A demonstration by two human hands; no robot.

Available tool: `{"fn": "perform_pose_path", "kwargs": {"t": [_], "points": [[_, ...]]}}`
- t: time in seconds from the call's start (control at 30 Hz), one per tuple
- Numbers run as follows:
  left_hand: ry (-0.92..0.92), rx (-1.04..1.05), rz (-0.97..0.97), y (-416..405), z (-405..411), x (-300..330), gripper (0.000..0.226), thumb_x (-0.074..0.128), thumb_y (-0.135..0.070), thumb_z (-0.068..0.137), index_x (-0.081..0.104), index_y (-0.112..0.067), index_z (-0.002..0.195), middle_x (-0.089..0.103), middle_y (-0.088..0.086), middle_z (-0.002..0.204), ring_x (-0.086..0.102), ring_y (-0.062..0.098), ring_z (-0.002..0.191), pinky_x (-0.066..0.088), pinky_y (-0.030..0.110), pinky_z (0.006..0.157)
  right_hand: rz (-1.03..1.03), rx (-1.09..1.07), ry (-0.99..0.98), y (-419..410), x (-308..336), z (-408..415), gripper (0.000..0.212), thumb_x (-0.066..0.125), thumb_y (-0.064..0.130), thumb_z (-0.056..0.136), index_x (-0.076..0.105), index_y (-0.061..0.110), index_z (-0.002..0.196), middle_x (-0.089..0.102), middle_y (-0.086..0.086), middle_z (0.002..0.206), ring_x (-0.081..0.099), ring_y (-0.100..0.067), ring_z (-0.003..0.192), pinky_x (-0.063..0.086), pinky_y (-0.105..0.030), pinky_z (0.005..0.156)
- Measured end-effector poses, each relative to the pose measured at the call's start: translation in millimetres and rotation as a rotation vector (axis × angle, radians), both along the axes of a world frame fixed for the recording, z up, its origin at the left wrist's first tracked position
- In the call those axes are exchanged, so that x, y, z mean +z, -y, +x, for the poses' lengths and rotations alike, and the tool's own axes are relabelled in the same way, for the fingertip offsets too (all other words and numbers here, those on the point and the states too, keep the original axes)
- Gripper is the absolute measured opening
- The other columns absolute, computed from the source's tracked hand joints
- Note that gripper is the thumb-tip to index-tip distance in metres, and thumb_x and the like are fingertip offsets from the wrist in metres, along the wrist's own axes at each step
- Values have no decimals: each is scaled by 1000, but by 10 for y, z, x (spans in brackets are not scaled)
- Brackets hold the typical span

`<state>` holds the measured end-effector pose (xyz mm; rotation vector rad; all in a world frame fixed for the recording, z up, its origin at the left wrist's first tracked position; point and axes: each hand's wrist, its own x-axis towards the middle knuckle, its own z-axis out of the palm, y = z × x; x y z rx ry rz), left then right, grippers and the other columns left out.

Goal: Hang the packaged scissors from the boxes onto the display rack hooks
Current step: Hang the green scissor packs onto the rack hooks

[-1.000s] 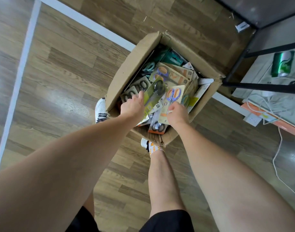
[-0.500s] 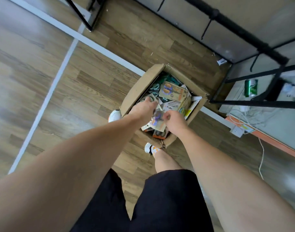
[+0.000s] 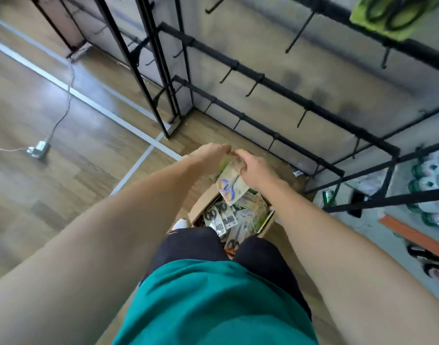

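Above the open cardboard box and short of the display rack, the right hand and left hand pinch the top edge of a packaged scissors card, likely light, stiff and best held near its hang-hole.

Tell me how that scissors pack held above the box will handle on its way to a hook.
The scissors pack looks like a flat card, so probably light and fairly stiff. It hangs from its top edge between both hands, so it may swing. The left hand and right hand should steady it.
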<state>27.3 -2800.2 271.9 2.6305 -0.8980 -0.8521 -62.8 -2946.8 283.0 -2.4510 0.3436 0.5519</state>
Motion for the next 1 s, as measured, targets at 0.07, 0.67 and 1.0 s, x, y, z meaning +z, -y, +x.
{"fn": "perform_pose_path", "kwargs": {"t": [0.07, 0.67, 1.0], "points": [[63, 24, -33, 59, 140, 387, 48, 55, 6, 80, 54, -13, 124, 61, 10, 102, 61, 29, 92, 48, 37, 70, -19, -18, 70, 76, 322, 99, 56, 45, 8, 97, 41, 33, 147, 60, -12, 132, 58, -33, 116, 48, -34, 91], [409, -280, -40, 190, 689, 1521, 19, 45, -11, 95, 58, -18, 108, 60, 7, 99, 58, 31, 85, 42, 34, 65, 56, -448, 60, 52, 1280, 281, 30, 48, 16, 104, 54, 19, 133, 52, 0, 118, 60, -27, 102, 61, -44, 75], [282, -443, -62, 112, 1141, 1864, 22, 39, -3, 87, 50, -21, 94, 57, 5, 87, 52, 24, 67, 36, 28, 52, 6, -623, 253, -180, 1524, 486, 22, 53, 18, 102, 59, 13, 123, 58, -6, 116, 59, -25, 103, 56, -47, 87]]}}
